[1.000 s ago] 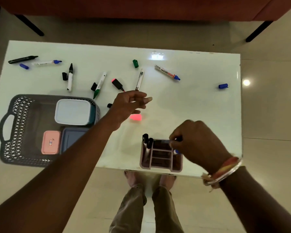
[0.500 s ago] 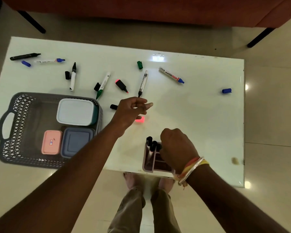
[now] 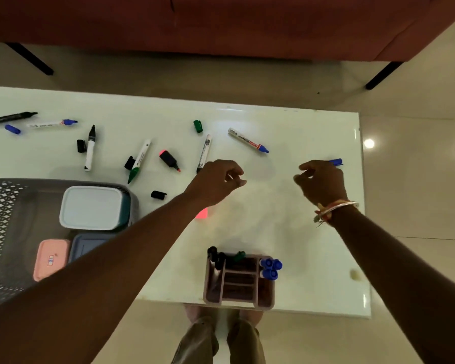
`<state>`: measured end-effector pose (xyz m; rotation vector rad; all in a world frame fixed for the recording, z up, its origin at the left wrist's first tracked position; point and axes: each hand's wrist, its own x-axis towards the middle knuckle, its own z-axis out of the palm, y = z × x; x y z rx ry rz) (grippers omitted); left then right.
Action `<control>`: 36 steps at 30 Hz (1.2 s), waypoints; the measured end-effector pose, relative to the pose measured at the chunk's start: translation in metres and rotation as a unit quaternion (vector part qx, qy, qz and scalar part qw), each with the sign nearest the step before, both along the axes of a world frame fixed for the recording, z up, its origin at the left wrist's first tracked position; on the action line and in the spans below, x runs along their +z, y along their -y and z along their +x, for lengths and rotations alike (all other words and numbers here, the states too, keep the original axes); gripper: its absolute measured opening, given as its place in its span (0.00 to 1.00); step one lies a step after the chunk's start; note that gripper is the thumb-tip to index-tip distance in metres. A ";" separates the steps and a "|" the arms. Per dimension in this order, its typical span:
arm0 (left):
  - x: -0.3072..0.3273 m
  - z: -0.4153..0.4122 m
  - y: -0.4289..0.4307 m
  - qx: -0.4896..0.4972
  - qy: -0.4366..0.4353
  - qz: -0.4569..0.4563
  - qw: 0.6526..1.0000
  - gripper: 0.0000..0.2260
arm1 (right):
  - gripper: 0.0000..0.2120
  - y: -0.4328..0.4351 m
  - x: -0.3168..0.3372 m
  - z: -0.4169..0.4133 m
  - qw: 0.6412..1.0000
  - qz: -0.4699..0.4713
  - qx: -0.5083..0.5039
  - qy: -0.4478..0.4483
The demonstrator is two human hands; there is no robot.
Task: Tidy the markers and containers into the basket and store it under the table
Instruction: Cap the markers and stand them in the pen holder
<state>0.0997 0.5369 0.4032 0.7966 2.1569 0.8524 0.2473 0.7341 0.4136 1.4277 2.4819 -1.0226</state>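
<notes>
On the glossy white table (image 3: 300,122), beyond the pink compartmented holder (image 3: 238,302), both hands hover loosely curled, holding nothing: left hand (image 3: 216,179) beyond-left, right hand (image 3: 323,181) beyond-right, beside a blue cap (image 3: 336,162). Cylindrical markers (image 3: 247,140) lie scattered farther beyond. Left of the holder, the grey lattice basket (image 3: 0,232) contains three lidded, round-cornered containers (image 3: 91,207).

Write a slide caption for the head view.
Left hand and right hand hover over a table strewn with markers.
</notes>
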 end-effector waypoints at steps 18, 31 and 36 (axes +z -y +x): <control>-0.038 -0.031 -0.093 -0.275 -0.384 -0.202 0.858 0.15 | 0.09 -0.059 -0.045 0.001 0.991 -0.043 -0.086 -0.091; -0.040 0.008 -0.064 -0.166 -0.219 0.006 0.962 0.06 | 0.10 -0.011 -0.031 -0.023 0.866 -0.297 -0.256 -0.310; -0.033 0.015 -0.059 -0.157 -0.228 0.036 0.960 0.05 | 0.10 0.001 -0.026 -0.023 0.900 -0.256 -0.207 -0.285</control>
